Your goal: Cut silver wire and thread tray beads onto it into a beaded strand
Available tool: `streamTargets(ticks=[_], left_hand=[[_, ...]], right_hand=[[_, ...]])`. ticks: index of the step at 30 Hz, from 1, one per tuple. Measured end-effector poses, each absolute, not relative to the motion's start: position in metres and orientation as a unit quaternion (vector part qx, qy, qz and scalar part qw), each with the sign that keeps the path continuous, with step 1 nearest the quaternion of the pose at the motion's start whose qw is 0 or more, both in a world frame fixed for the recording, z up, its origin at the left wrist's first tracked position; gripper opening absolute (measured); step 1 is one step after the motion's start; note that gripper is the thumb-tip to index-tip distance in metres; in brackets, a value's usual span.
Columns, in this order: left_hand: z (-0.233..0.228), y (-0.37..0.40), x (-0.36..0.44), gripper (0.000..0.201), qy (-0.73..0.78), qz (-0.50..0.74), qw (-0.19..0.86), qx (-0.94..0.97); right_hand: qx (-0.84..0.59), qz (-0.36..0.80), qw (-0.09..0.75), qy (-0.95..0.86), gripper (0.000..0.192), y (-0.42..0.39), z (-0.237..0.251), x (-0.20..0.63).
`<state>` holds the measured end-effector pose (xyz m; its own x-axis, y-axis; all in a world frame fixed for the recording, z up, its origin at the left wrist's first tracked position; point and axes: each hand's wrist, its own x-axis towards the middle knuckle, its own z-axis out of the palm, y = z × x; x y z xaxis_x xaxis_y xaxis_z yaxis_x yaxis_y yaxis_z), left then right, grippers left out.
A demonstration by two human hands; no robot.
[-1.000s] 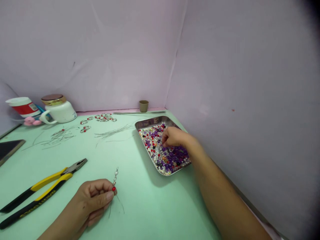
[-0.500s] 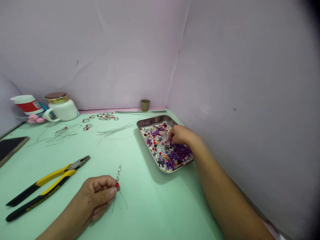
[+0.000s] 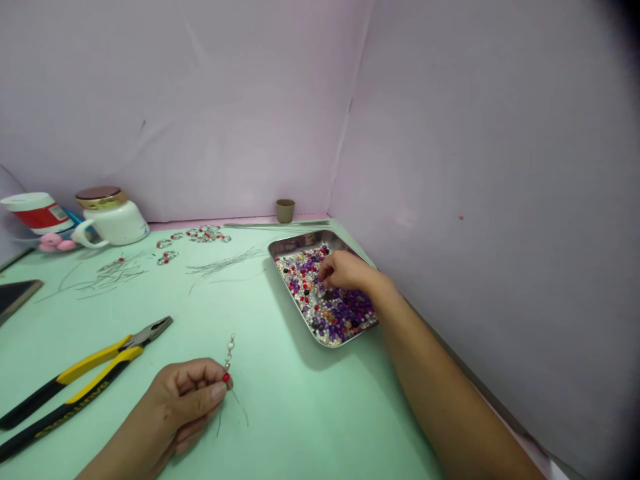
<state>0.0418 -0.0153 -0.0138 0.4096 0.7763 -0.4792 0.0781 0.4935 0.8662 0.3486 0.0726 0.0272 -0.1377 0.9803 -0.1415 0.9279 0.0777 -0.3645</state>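
Between the thumb and fingers of my left hand (image 3: pixel 190 403) is a short beaded wire (image 3: pixel 231 346), held upright. It carries white and clear beads above a red bead (image 3: pixel 227 377) at my fingertips, and two thin wire ends hang below. My right hand (image 3: pixel 347 272) reaches into a metal tray (image 3: pixel 300 243), its fingers curled together and down among loose beads (image 3: pixel 345 312). Those beads are white, purple, red, black and orange. Whether a bead is between the right fingertips is hidden.
Yellow-and-black pliers (image 3: pixel 95 377) lie left of my left hand. Farther back are cut wires (image 3: pixel 223 262), finished-looking bead loops (image 3: pixel 205 233), a lidded white mug (image 3: pixel 117 223), a red-and-white container (image 3: pixel 43 213) and a small brown cup (image 3: pixel 285 211). Walls (image 3: pixel 440 167) stand behind and at the right.
My right hand has shifted slightly left within the tray, fingers still among the beads. The whole view has moved a little; my left hand keeps its hold on the beaded wire.
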Motion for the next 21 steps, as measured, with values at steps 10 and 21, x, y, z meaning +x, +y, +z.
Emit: streamTargets(ticks=[10, 21], left_hand=[[-0.009, -0.018, 0.042, 0.027, 0.495, 0.252, 0.736, 0.387], [-0.024, -0.014, 0.035, 0.028, 0.488, 0.221, 0.74, 0.407]], right_hand=[[-0.66, 0.215, 0.037, -0.719, 0.02, 0.078, 0.026, 0.363], [-0.72, 0.154, 0.004, -0.677, 0.019, 0.081, 0.022, 0.354]])
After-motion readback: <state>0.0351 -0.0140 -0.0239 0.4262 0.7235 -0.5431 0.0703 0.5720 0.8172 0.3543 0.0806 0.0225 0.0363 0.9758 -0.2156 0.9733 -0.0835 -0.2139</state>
